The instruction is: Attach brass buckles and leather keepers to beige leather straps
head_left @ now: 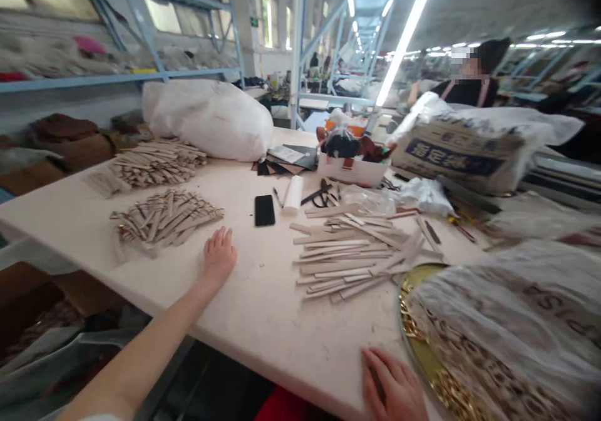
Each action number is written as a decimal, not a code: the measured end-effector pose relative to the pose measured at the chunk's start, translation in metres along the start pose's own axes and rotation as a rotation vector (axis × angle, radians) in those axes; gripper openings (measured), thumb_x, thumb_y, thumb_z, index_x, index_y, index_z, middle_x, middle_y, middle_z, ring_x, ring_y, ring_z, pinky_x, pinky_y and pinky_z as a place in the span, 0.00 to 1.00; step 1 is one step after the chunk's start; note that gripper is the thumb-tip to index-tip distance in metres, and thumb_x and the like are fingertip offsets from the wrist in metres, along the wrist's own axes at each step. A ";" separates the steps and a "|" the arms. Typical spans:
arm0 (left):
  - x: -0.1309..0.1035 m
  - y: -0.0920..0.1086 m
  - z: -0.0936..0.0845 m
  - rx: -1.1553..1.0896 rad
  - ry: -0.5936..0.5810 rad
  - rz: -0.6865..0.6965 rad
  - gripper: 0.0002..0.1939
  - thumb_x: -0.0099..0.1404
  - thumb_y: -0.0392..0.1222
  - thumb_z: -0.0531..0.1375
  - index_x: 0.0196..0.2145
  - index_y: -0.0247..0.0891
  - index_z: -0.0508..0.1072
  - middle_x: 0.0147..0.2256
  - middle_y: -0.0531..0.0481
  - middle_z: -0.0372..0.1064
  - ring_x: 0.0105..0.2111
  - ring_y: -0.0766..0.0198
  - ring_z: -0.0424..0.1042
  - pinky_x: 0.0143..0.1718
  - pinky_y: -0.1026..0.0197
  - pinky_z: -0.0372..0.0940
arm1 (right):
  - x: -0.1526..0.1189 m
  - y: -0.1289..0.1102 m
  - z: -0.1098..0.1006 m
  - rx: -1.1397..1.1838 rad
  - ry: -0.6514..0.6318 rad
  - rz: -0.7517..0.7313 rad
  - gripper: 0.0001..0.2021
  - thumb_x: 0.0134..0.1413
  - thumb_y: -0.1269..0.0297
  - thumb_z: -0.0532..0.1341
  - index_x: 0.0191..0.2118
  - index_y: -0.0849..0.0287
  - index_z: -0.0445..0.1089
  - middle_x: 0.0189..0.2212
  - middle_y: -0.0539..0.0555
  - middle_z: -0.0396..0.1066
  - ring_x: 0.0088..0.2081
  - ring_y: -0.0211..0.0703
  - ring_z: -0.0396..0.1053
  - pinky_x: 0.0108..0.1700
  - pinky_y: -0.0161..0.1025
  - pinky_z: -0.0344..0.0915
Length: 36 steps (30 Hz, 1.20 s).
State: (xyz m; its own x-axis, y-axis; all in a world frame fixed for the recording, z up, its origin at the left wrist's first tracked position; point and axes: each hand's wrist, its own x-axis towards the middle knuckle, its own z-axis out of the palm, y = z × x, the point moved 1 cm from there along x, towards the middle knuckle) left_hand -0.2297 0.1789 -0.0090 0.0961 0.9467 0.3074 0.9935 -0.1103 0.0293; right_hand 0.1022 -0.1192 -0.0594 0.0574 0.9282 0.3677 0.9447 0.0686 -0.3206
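Observation:
My left hand [220,253] rests on the pale table [263,283], its fingers apart and nothing in it. Just beyond it to the left lies a pile of beige strips with metal bits [166,218]. My right hand [394,385] is at the table's near edge, fingers spread, holding nothing. Beside it on the right sits a round tray [425,349] with gold metal pieces, partly covered by a plastic bag [521,302]. Loose beige strips [347,255] lie between the hands, farther back. A black phone [264,211] lies beyond my left hand.
Another strip pile [157,163] and a large white sack [209,117] stand at the back left. A white roll [293,194], black scissors [322,196], a filled box [352,167] and a printed bag [462,152] are farther back. A person [474,80] is beyond the table.

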 end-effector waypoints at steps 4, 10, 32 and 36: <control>-0.036 0.113 -0.022 -0.266 -0.171 0.479 0.17 0.64 0.39 0.47 0.50 0.38 0.64 0.54 0.44 0.57 0.54 0.60 0.55 0.56 0.55 0.49 | 0.006 -0.007 -0.011 -0.007 -0.036 0.070 0.14 0.52 0.63 0.56 0.45 0.55 0.68 0.42 0.56 0.71 0.42 0.49 0.67 0.43 0.46 0.62; -0.041 0.249 -0.029 -0.296 -0.339 0.593 0.10 0.61 0.43 0.54 0.37 0.37 0.70 0.39 0.43 0.68 0.42 0.58 0.66 0.43 0.58 0.60 | 0.012 -0.018 -0.022 0.067 -0.036 0.096 0.13 0.52 0.68 0.54 0.45 0.55 0.66 0.41 0.55 0.69 0.43 0.48 0.65 0.44 0.45 0.59; -0.056 0.235 -0.059 -0.214 -0.397 0.451 0.12 0.57 0.38 0.55 0.39 0.33 0.70 0.39 0.39 0.67 0.42 0.52 0.67 0.41 0.55 0.60 | -0.003 0.091 -0.128 0.014 0.150 0.437 0.12 0.53 0.68 0.51 0.41 0.60 0.68 0.37 0.57 0.68 0.39 0.46 0.66 0.43 0.42 0.62; -0.050 0.225 -0.049 -0.307 -0.431 0.359 0.08 0.57 0.38 0.54 0.32 0.34 0.71 0.38 0.42 0.68 0.43 0.54 0.66 0.44 0.56 0.59 | -0.005 0.130 -0.134 -0.242 -0.118 0.439 0.12 0.55 0.65 0.50 0.40 0.60 0.69 0.36 0.59 0.69 0.35 0.46 0.68 0.40 0.40 0.61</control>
State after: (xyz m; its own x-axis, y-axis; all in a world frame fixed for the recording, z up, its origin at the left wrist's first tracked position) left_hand -0.0141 0.0918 0.0288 0.4993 0.8643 -0.0599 0.8381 -0.4643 0.2865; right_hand 0.2676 -0.1640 0.0136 0.4415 0.8865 0.1388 0.8884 -0.4101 -0.2062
